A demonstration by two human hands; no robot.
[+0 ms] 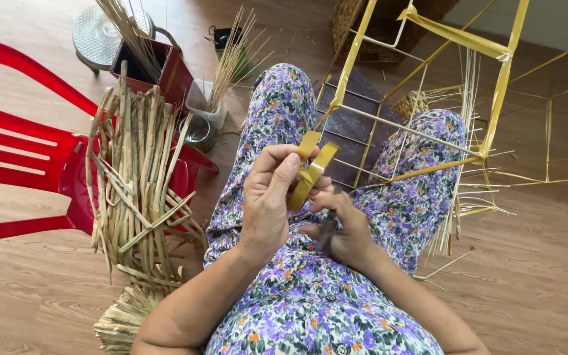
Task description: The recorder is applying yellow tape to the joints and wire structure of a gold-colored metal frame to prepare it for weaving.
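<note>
View: head cam looking down at a seated person's lap, floral purple clothing, wood-look floor [534, 289].
L hand: left hand [267, 200] raised over lap, fingers curled, thumb and forefinger pinched on a folded yellow strip [310, 172]; not open.
R hand: right hand [343, 227] lower, just beside the L, fingers closed round a small dark tool [329, 227]; tool type can't tell.
Strip: yellow, flat, tape-like, doubled over; sits betw. the two hands, top end above L thumb, running up toward the frame.
Frame: wire frame [402, 128] wrapped partly in yellow strip, resting across the knees and on to the floor at right.
L side: bundle of dried reeds [136, 177] draped over a red plastic chair [27, 164].
Behind bundle: dark red box [165, 69] w/ thin sticks standing in it; small metal tin [200, 133] near it.
Top L: round metal stool [100, 36].
Top ctr: woven basket [389, 20], partly out of shot.
</note>
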